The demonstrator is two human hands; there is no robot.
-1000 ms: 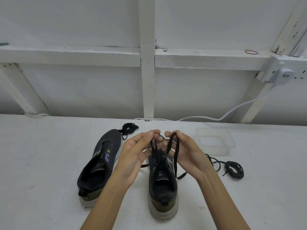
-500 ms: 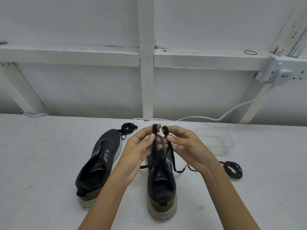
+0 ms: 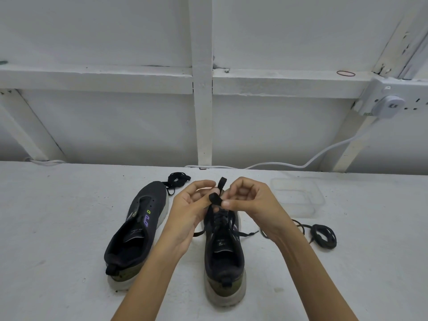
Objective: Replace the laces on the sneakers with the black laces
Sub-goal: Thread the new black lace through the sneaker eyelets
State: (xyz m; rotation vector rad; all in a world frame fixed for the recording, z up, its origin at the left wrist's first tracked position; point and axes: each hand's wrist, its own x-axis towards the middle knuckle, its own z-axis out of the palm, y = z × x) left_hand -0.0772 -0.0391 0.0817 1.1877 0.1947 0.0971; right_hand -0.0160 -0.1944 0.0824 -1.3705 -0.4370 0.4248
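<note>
My left hand (image 3: 187,213) and right hand (image 3: 253,205) each pinch a loop of the flat black lace (image 3: 214,197) above the laced sneaker (image 3: 224,262). Lace judged limp, light, slip-prone; hold close to the knot.

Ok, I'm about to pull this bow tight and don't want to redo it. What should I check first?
1. Left hand holds the black lace: ok.
2. Right hand pinches the same lace: ok.
3. Right sneaker laced up its eyelets: ok.
4. Knot under the loops snug: cannot tell, the hands hide it.
5. Both lace ends lie free beside that sneaker: ok.
6. Left sneaker laced: not ok, its eyelets are bare.
</note>
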